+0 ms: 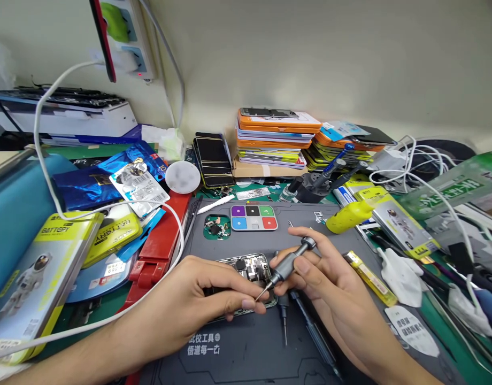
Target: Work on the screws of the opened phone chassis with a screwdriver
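Note:
My right hand (330, 278) is closed round a grey precision screwdriver (285, 267), tilted with its thin tip pointing down and left. At that tip, the thumb and fingers of my left hand (206, 294) are pinched together; whatever is between them is too small to make out. Behind and below both hands lies an opened phone (252, 266) with its inner parts exposed, partly covered by my left hand. A second screwdriver (284, 315) rests on the grey work mat (241, 363) under my right hand, beside a longer dark tool (316, 337).
A magnetic-looking tray with coloured squares (254, 225) sits beyond the phone. Battery boxes (41, 278) and a red holder (158, 256) stand left, with a white cable (177, 224) looping over them. Stacked orange boxes (276, 128), a tool holder (312, 184) and a yellow bottle (348, 216) are behind.

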Motion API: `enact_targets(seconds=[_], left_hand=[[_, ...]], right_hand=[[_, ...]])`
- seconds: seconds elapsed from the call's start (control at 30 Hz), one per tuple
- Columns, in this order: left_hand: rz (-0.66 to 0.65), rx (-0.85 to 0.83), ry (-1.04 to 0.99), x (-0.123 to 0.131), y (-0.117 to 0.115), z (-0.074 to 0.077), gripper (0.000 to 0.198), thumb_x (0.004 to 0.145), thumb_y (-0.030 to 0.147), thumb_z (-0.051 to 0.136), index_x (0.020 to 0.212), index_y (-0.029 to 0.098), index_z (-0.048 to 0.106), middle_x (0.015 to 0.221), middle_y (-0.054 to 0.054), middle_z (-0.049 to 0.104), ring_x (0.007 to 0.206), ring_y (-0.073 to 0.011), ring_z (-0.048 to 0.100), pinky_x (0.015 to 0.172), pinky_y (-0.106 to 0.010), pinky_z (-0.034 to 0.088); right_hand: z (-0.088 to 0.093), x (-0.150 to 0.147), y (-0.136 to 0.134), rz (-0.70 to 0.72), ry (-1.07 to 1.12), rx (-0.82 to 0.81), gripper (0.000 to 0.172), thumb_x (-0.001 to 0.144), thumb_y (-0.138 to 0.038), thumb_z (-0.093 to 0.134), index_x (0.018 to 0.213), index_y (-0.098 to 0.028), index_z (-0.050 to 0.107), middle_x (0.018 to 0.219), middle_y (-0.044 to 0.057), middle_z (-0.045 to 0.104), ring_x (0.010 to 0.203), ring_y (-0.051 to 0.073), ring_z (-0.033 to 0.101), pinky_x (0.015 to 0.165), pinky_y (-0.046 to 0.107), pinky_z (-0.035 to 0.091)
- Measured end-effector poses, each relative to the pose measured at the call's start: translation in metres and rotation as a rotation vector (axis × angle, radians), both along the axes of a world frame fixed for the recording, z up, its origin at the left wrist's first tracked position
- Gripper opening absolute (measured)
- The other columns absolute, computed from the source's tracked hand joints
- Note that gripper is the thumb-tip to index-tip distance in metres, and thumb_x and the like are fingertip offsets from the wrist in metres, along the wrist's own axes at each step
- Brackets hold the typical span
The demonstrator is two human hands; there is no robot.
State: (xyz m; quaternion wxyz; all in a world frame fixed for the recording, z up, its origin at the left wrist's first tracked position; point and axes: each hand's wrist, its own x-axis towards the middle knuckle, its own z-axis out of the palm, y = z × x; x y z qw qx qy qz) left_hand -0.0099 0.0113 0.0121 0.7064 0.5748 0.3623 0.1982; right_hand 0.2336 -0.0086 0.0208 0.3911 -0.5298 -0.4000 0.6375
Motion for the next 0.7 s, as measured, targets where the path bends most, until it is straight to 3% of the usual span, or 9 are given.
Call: enact_targets(seconds=[0.13, 0.23, 0.33, 0.4, 0.5, 0.6, 0.7], left_hand=[[-0.016, 0.013, 0.028, 0.0, 0.0, 0.002, 0.027, 0.102, 0.045, 0.065, 0.114, 0.03, 0.083, 0.107, 0.002, 0.078, 0.085, -0.0072, 0.065, 0.075, -0.013, 0.048], [0.085, 0.024, 0.078, 0.002, 0.002, 0.003, 0.033, 0.105, 0.047, 0.059, 0.106, 0.022, 0.08, 0.103, 0.001, 0.076, 0.081, -0.0068, 0.061, 0.073, -0.015, 0.046], [0.221, -0.053, 0.023, 0.004, 0.004, 0.003, 0.038, 0.104, 0.054, 0.059, 0.106, 0.017, 0.066, 0.101, -0.001, 0.074, 0.079, -0.007, 0.059, 0.072, -0.017, 0.046], [0.238, -0.07, -0.004, 0.004, 0.004, 0.002, 0.041, 0.101, 0.057, 0.063, 0.104, 0.016, 0.062, 0.098, -0.001, 0.072, 0.079, -0.0076, 0.06, 0.072, -0.019, 0.046], [0.201, -0.031, 0.0, 0.003, 0.002, 0.003, 0.04, 0.1, 0.055, 0.065, 0.095, 0.015, 0.064, 0.093, -0.001, 0.07, 0.083, -0.0085, 0.062, 0.075, -0.021, 0.046], [0.192, -0.019, 0.023, 0.003, 0.001, 0.006, 0.04, 0.102, 0.055, 0.062, 0.093, 0.016, 0.065, 0.091, -0.001, 0.071, 0.081, -0.0079, 0.061, 0.073, -0.021, 0.045], [0.213, -0.025, 0.025, 0.003, 0.001, 0.006, 0.04, 0.105, 0.054, 0.058, 0.094, 0.016, 0.063, 0.088, 0.001, 0.073, 0.073, -0.0052, 0.057, 0.068, -0.017, 0.044]], right_hand=[[0.006, -0.003, 0.003, 0.006, 0.075, -0.04, 0.049, 0.092, -0.045, 0.058, 0.137, -0.036, 0.04, 0.103, -0.002, 0.067, 0.075, 0.006, 0.071, 0.076, 0.015, 0.062], [0.008, -0.001, 0.005, -0.044, 0.088, -0.022, 0.048, 0.092, -0.043, 0.056, 0.137, -0.034, 0.041, 0.102, 0.001, 0.069, 0.071, 0.008, 0.07, 0.07, 0.016, 0.06], [0.005, 0.003, 0.002, -0.162, -0.054, 0.186, 0.051, 0.092, -0.043, 0.056, 0.141, -0.035, 0.041, 0.102, 0.004, 0.069, 0.077, 0.01, 0.071, 0.069, 0.021, 0.063], [0.0, 0.005, -0.003, -0.186, -0.225, 0.373, 0.055, 0.094, -0.038, 0.055, 0.147, -0.04, 0.039, 0.105, 0.003, 0.068, 0.084, 0.008, 0.07, 0.073, 0.022, 0.066], [-0.01, 0.008, -0.011, -0.056, -0.465, 0.621, 0.07, 0.094, -0.019, 0.053, 0.152, -0.049, 0.028, 0.108, 0.0, 0.066, 0.09, 0.003, 0.069, 0.08, 0.017, 0.065], [-0.019, 0.011, -0.016, 0.086, -0.663, 0.859, 0.085, 0.087, 0.0, 0.053, 0.155, -0.043, 0.026, 0.117, 0.002, 0.065, 0.108, 0.002, 0.069, 0.096, 0.015, 0.063], [-0.026, 0.013, -0.018, 0.17, -0.795, 0.984, 0.095, 0.083, 0.005, 0.055, 0.16, -0.04, 0.021, 0.123, 0.003, 0.064, 0.122, 0.003, 0.066, 0.111, 0.02, 0.06]])
